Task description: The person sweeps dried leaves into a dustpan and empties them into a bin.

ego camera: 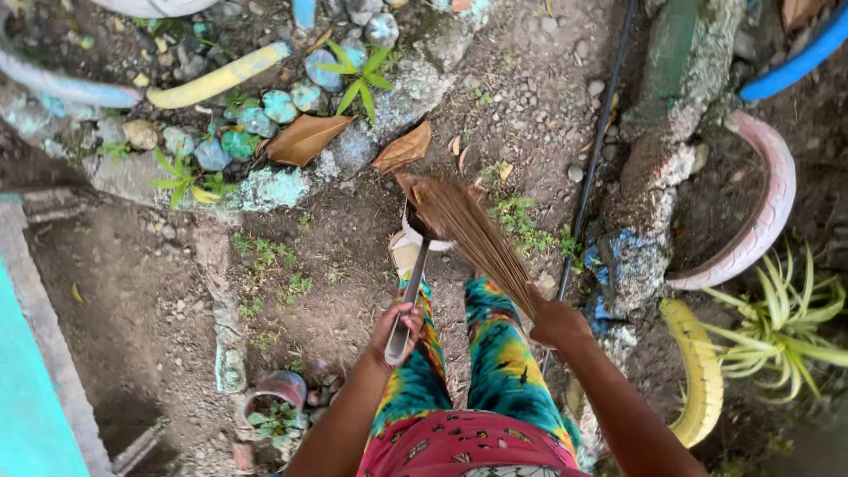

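Gripping a bundle of thin brown sticks, the right hand [555, 320] was closed around the gathered end of a stick broom [468, 238]. The broom's long axis ran up and to the left from that fist, its fanned tips ending near the mouth of a dustpan [422, 231]. The left hand [399, 327] was curled shut on the grey handle [408, 305] of that dustpan, and the handle ran almost straight away from the hand, tilting slightly to the right toward the pale scoop. So both tools pointed forward from the body and met ahead of the feet, the broom coming in from the right side and crossing over the scoop. The scoop lay nearer the left hand along its handle; the broom tips lay farther from the right hand. What the scoop held could not be made out, since the broom covered most of it.

Beyond the scoop, two dry brown leaves lay on the dirt: a small one [405, 148] just past the broom tips and a bigger one [305, 139] to its left, against a border of painted stones [265, 110]. A black hose [594, 159] ran along the ground to the right. At lower left a small round pot [276, 399] held green sprouts. On the right, a pink-painted tyre [776, 203] ringed bare soil, with a yellow tyre [700, 371] below it.
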